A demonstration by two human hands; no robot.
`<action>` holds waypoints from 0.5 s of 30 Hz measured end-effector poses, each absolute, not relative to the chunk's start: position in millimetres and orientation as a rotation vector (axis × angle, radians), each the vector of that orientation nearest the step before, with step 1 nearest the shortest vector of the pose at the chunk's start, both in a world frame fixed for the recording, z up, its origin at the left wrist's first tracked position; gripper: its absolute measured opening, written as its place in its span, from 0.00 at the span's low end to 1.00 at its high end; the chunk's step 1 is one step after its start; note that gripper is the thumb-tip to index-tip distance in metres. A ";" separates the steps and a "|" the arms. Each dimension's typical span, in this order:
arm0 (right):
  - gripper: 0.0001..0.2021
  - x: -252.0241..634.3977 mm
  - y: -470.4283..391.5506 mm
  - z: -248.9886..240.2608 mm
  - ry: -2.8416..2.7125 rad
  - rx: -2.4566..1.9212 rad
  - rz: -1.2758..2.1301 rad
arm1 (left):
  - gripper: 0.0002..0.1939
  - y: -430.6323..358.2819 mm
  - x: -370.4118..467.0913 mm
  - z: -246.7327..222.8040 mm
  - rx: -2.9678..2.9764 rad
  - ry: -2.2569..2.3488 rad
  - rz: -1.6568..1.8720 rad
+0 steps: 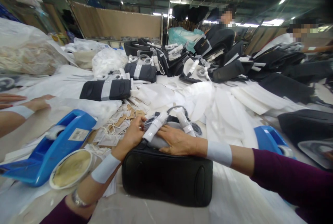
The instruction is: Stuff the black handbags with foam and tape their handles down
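Observation:
A black bag (166, 179) lies on the table in front of me, with its wrapped handles (156, 126) and coiled straps sticking up on the far side. My left hand (134, 133) is at the bag's left end beside a white-wrapped handle, its fingers curled together; what they grip, if anything, is too small to make out. Flat on the bag's grey inner part, between the two handles, rests my right hand (177, 140), fingers stretched out to the left. White bands circle both wrists.
A blue tape dispenser (75, 130) and a round tub (71, 168) stand at left, near paper tags (111, 130). Another person's hands (33, 104) reach in there. Another dispenser (273, 140) sits at right. Black bags (105, 90) and white foam sheets (221, 109) lie beyond.

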State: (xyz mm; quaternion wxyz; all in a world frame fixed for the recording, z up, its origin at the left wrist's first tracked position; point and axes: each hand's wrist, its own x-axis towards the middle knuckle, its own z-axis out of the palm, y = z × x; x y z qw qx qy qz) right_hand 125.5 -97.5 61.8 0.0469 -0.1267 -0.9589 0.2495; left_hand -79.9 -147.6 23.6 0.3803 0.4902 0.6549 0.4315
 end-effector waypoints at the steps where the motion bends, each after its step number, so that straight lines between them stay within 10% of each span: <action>1: 0.33 125.5 -96.6 62.0 -2.942 -0.399 0.776 | 0.21 -147.4 -80.4 24.9 1.276 1.711 1.087; 15: 0.26 114.8 -89.5 43.9 -2.995 -0.493 0.854 | 0.47 -177.7 -82.9 54.7 0.937 1.372 0.776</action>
